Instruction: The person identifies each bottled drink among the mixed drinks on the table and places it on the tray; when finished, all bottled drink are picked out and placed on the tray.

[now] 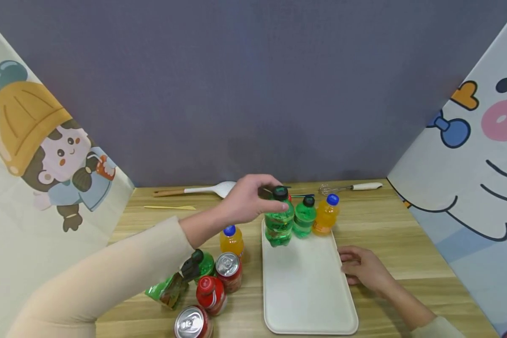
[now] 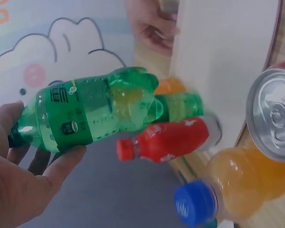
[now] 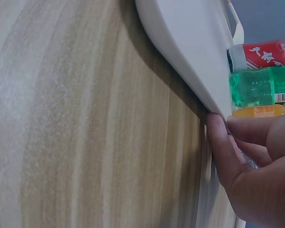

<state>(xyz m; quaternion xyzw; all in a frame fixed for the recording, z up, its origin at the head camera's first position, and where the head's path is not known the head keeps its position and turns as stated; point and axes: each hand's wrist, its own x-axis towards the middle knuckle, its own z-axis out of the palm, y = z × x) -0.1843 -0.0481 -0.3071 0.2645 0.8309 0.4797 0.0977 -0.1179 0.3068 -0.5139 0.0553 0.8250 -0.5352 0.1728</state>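
My left hand (image 1: 250, 199) grips a green soda bottle (image 1: 280, 226) near its black cap and holds it upright above the far left part of a white tray (image 1: 306, 291). On the tray's far end stand another green bottle (image 1: 304, 220) and an orange drink bottle (image 1: 326, 217) with a blue cap. A red bottle (image 2: 173, 139) stands beside them in the left wrist view, mostly hidden from the head camera. At the tray's right edge, my right hand (image 1: 365, 268) pinches the rim between thumb and fingers, as the right wrist view shows.
Left of the tray are an orange bottle (image 1: 231, 241), cola cans (image 1: 229, 272), a red-capped bottle (image 1: 211, 295), a green bottle (image 1: 206, 265) and a green packet (image 1: 169, 291). Along the back wall lie a white-headed spoon (image 1: 207, 189), a yellow stick-like utensil (image 1: 169, 207) and a whisk (image 1: 350, 188).
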